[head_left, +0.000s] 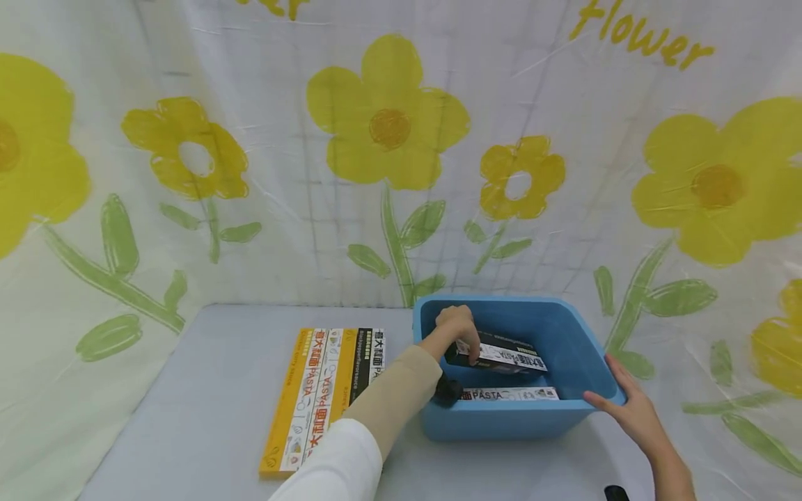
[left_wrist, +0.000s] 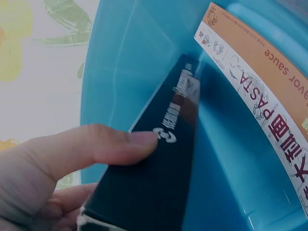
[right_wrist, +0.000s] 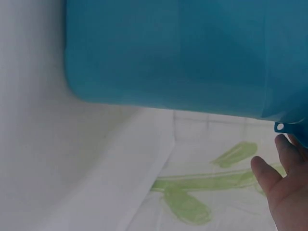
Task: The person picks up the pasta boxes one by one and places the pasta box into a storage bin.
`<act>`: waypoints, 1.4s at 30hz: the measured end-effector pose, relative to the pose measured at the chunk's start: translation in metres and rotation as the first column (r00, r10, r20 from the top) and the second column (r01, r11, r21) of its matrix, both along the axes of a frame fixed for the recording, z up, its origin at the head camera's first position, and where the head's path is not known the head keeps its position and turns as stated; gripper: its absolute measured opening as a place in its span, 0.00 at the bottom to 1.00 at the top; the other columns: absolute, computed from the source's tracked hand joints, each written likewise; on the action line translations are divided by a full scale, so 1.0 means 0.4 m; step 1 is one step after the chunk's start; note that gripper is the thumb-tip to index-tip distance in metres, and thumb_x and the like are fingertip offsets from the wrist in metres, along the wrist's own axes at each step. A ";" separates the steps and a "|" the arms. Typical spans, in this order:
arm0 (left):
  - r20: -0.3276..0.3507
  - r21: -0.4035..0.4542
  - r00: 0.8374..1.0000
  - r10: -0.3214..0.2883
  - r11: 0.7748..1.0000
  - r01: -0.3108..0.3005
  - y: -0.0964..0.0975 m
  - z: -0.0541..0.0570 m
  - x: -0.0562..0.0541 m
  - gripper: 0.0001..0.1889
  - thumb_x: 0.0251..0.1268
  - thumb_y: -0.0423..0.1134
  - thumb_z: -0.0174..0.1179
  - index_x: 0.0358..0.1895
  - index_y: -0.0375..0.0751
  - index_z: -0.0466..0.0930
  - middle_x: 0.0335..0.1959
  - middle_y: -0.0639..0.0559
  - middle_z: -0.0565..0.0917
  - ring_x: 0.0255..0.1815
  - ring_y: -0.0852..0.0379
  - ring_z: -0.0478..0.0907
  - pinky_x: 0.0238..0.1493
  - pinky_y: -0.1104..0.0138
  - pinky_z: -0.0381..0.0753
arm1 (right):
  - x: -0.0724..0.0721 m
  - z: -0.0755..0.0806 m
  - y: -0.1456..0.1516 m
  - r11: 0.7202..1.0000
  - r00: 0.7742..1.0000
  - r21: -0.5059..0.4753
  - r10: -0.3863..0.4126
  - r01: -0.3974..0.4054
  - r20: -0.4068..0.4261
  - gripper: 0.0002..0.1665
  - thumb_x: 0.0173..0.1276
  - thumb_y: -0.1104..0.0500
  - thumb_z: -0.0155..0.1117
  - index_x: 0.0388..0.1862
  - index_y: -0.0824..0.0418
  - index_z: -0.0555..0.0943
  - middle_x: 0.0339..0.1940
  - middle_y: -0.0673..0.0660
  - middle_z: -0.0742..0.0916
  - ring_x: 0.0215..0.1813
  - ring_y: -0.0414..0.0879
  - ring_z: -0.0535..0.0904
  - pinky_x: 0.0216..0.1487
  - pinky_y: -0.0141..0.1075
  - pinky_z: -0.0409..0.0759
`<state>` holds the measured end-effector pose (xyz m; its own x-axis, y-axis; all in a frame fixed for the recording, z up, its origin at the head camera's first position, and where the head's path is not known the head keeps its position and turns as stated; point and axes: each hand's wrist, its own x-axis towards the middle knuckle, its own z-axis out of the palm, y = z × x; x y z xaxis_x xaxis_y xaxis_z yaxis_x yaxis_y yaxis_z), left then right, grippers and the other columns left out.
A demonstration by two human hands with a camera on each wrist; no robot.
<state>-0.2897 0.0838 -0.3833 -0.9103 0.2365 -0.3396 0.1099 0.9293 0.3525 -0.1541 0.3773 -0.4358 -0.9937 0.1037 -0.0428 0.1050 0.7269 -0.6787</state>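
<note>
My left hand (head_left: 459, 327) reaches into a blue plastic bin (head_left: 567, 348) and grips a black pasta box (head_left: 510, 356). In the left wrist view, the thumb (left_wrist: 139, 146) presses on the dark face of this box, which tilts down into the bin; the other fingers are partly hidden behind it. A second pasta box, orange and white (left_wrist: 257, 98), lies in the bin along the front wall. My right hand (head_left: 635, 410) touches the bin's front right corner, thumb over the front rim and extended fingers along the right side.
Left of the bin, several yellow, white and black pasta boxes (head_left: 313, 396) lie side by side on the pale table (head_left: 207, 410); my left sleeve covers part of them. Behind the table hangs a curtain (head_left: 269, 209) printed with yellow flowers.
</note>
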 end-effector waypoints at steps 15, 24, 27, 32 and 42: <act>0.038 0.027 0.999 -0.023 0.999 0.022 0.015 -0.014 -0.009 0.24 0.38 0.43 0.80 0.42 0.46 0.81 0.31 0.50 0.76 0.24 0.56 0.63 0.19 0.67 0.61 | 0.000 -0.004 -0.003 1.000 1.000 -0.003 -0.008 0.008 -0.025 0.59 0.64 0.47 0.66 0.79 0.60 0.37 0.76 0.76 0.47 0.70 0.81 0.47 0.59 0.74 0.53; 0.068 0.025 0.994 -0.084 0.996 0.082 0.018 0.002 0.008 0.33 0.42 0.43 0.79 0.57 0.44 0.77 0.50 0.47 0.78 0.35 0.53 0.72 0.32 0.65 0.76 | 0.001 -0.012 -0.007 1.000 0.999 -0.011 -0.014 0.014 -0.043 0.59 0.64 0.49 0.67 0.79 0.60 0.39 0.76 0.76 0.48 0.70 0.80 0.48 0.60 0.74 0.53; 0.100 -0.001 0.984 -0.148 0.989 0.149 0.017 0.001 0.005 0.38 0.47 0.44 0.77 0.64 0.43 0.72 0.61 0.46 0.74 0.50 0.50 0.74 0.44 0.62 0.78 | 0.004 -0.012 -0.006 1.000 0.999 -0.012 -0.020 0.020 -0.043 0.59 0.64 0.49 0.67 0.79 0.60 0.39 0.76 0.76 0.48 0.70 0.80 0.48 0.60 0.73 0.53; 0.214 -0.017 0.936 -0.280 0.957 0.290 0.001 0.000 -0.011 0.42 0.57 0.47 0.71 0.73 0.41 0.62 0.74 0.46 0.60 0.72 0.48 0.59 0.62 0.60 0.71 | 0.001 -0.011 -0.012 1.000 0.999 -0.024 -0.007 0.006 -0.048 0.59 0.64 0.49 0.67 0.79 0.60 0.40 0.76 0.75 0.48 0.71 0.79 0.47 0.60 0.73 0.52; -0.021 0.400 0.985 -0.172 0.901 0.166 -0.048 0.083 0.017 0.41 0.60 0.47 0.68 0.74 0.43 0.60 0.72 0.46 0.66 0.68 0.46 0.66 0.63 0.54 0.69 | 0.009 -0.005 -0.004 1.000 0.999 -0.006 -0.021 0.020 -0.029 0.59 0.64 0.48 0.67 0.79 0.59 0.39 0.76 0.76 0.48 0.70 0.80 0.47 0.60 0.73 0.53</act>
